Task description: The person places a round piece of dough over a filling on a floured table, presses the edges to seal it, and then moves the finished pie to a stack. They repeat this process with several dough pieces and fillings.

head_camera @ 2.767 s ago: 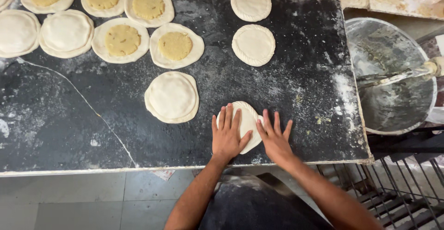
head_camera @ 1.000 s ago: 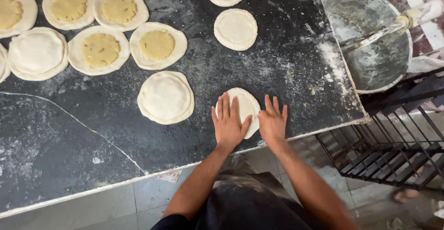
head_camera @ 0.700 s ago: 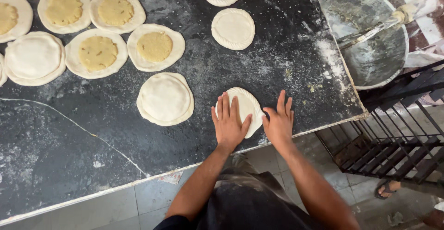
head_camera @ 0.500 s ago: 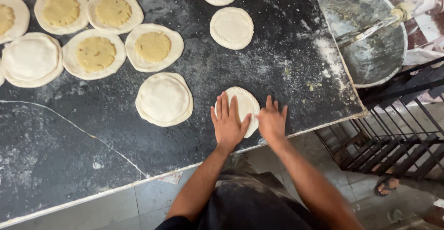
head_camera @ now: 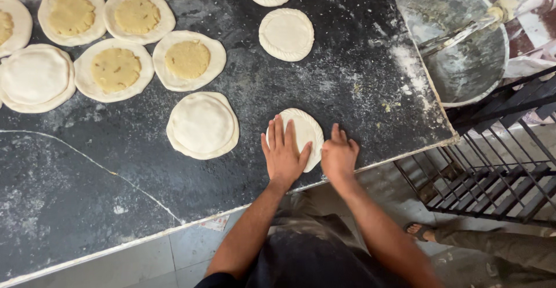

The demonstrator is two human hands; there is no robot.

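My left hand (head_camera: 284, 158) lies flat with spread fingers on a round sealed dough disc (head_camera: 303, 129) near the front edge of the dark floured slab (head_camera: 324, 85). Beside it, my right hand (head_camera: 339, 156) has its fingers curled against the disc's right rim. Another sealed disc (head_camera: 202, 125) sits just to the left of my hands. Two finished discs (head_camera: 286, 33) lie further back on the slab.
Several open dough rounds topped with yellow filling (head_camera: 187, 60) fill the back left. A large metal bowl (head_camera: 469, 50) with a utensil stands at the right. A black metal rack (head_camera: 498, 166) is below it, and another person's sandalled foot (head_camera: 420, 230) is on the floor.
My right hand's fingers have gone from spread flat to curled against the disc's right edge. The left hand stays pressed on the disc. The view has shifted slightly.
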